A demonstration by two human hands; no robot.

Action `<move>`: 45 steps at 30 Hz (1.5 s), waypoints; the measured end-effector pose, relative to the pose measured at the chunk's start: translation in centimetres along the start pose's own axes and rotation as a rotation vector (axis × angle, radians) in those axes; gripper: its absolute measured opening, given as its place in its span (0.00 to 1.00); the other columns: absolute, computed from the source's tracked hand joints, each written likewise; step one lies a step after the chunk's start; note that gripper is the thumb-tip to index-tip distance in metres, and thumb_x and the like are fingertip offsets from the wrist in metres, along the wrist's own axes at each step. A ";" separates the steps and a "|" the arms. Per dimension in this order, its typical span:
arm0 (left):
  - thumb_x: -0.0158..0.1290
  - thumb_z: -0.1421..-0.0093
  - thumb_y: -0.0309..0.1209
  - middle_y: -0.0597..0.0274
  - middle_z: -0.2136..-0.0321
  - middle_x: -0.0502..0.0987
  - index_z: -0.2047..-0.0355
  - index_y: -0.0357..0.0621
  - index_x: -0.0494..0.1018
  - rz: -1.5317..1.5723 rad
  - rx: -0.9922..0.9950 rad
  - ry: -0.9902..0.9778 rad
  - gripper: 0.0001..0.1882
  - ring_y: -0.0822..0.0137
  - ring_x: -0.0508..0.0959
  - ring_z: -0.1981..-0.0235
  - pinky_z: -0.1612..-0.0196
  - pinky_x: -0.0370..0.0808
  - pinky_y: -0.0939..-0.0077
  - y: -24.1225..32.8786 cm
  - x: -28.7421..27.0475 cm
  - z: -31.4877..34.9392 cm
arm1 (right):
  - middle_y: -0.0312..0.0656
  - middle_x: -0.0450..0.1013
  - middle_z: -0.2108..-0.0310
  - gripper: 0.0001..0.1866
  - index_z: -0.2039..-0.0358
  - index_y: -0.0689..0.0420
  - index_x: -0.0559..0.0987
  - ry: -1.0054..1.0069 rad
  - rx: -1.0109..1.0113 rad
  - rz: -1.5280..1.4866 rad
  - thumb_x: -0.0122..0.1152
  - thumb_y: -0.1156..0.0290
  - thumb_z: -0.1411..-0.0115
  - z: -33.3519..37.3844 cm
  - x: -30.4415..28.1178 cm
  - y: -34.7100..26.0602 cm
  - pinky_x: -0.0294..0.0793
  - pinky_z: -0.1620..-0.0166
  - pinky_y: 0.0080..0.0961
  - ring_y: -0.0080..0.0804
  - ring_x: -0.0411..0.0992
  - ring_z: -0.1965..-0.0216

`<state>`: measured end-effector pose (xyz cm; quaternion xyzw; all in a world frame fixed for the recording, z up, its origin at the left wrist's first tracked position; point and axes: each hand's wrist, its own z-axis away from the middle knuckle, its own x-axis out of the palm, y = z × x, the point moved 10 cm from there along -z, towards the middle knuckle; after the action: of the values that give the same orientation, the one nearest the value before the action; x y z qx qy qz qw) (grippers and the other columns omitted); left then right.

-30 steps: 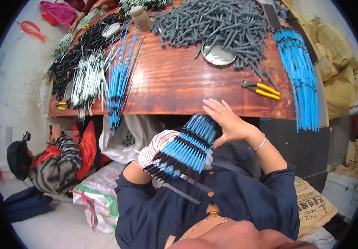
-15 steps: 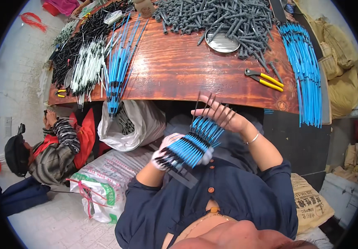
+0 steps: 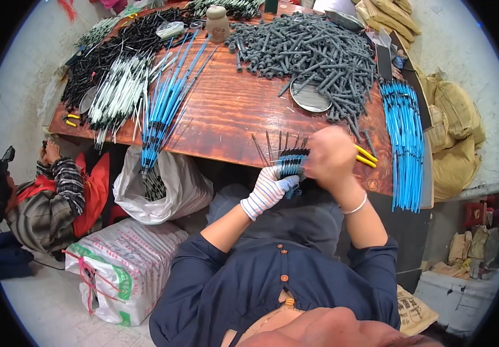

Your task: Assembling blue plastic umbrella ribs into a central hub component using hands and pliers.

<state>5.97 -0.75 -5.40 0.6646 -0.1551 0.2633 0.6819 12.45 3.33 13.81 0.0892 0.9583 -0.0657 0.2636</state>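
Observation:
In a striped white glove, my left hand (image 3: 268,191) is closed around a bundle of thin blue sticks with black parts (image 3: 293,157). Several dark thin rods fan upward from this bundle, above the table's front edge. My right hand (image 3: 331,159), bare with a bracelet at the wrist, is at the bundle's right side; motion blurs its fingers, so I cannot make out what they grip. Behind it, the yellow handles of pliers (image 3: 367,156) show, their jaws hidden.
On the wooden table (image 3: 232,124) lie a heap of grey plastic plugs (image 3: 313,49), a round dish (image 3: 310,96), blue stick bundles (image 3: 404,150), white sticks (image 3: 121,87) and black parts. A white sack (image 3: 174,188) stands below. Another person (image 3: 47,196) sits at left.
My left hand has turned upright and moved up and away with the bundle, towards the table edge. My right hand has gone from spread fingers to a blurred, bent shape beside it. The view has shifted.

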 end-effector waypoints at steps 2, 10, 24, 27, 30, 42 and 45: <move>0.55 0.45 0.25 0.66 0.73 0.76 0.64 0.38 0.74 -0.251 0.203 0.084 0.08 0.77 0.74 0.70 0.64 0.73 0.80 2.6 -0.5 -0.2 | 0.38 0.67 0.81 0.13 0.81 0.55 0.71 -0.297 -0.011 0.055 0.64 0.63 0.53 -0.5 3.3 -3.4 0.63 0.77 0.31 0.35 0.66 0.80; 0.63 0.49 0.35 0.53 0.52 0.69 0.43 0.32 0.58 -0.020 0.308 0.027 0.38 0.66 0.70 0.51 0.48 0.67 0.73 3.6 0.0 2.3 | 0.34 0.62 0.88 0.18 0.89 0.51 0.67 -0.201 -0.075 0.058 0.67 0.59 0.57 -1.1 5.5 -1.5 0.59 0.80 0.28 0.32 0.64 0.85; 0.65 0.55 0.35 0.59 0.67 0.76 0.64 0.41 0.72 -0.681 0.145 -0.489 0.20 0.66 0.75 0.64 0.58 0.73 0.71 4.4 1.5 -5.1 | 0.34 0.56 0.88 0.22 0.89 0.50 0.62 -0.138 -0.268 -0.044 0.67 0.57 0.61 -1.1 4.3 -2.1 0.56 0.83 0.26 0.29 0.60 0.86; 0.63 0.55 0.36 0.57 0.68 0.75 0.65 0.43 0.72 -0.783 0.313 -0.669 0.18 0.58 0.75 0.64 0.58 0.72 0.67 2.9 2.4 -5.4 | 0.34 0.57 0.88 0.24 0.90 0.50 0.61 -0.152 -0.299 -0.110 0.67 0.55 0.58 0.0 4.1 -2.6 0.55 0.83 0.27 0.29 0.59 0.86; 0.59 0.53 0.41 0.53 0.65 0.74 0.66 0.46 0.73 -0.834 0.295 -0.654 0.17 0.53 0.74 0.62 0.57 0.72 0.65 1.3 1.3 -4.8 | 0.34 0.54 0.88 0.25 0.90 0.50 0.58 -0.205 -0.281 -0.152 0.67 0.54 0.60 0.3 4.6 -2.8 0.56 0.82 0.25 0.29 0.58 0.86; 0.61 0.53 0.34 0.57 0.61 0.75 0.60 0.43 0.75 -0.925 0.125 -0.642 0.19 0.57 0.74 0.57 0.51 0.70 0.66 2.8 1.5 -4.3 | 0.38 0.73 0.72 0.08 0.77 0.56 0.78 -0.719 0.038 -0.625 0.59 0.65 0.50 5.3 18.0 3.6 0.67 0.60 0.35 0.37 0.68 0.64; 0.61 0.54 0.36 0.57 0.61 0.75 0.60 0.43 0.74 -1.099 0.169 -0.665 0.20 0.56 0.74 0.57 0.52 0.70 0.66 3.1 1.1 -4.0 | 0.36 0.71 0.73 0.09 0.80 0.55 0.77 -0.910 0.003 -0.458 0.60 0.64 0.52 7.3 18.7 3.9 0.66 0.57 0.35 0.36 0.66 0.61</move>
<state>4.52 3.29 -2.53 0.7445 0.0262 -0.3327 0.5782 1.07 8.45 -2.40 -0.1606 0.7412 -0.1551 0.6331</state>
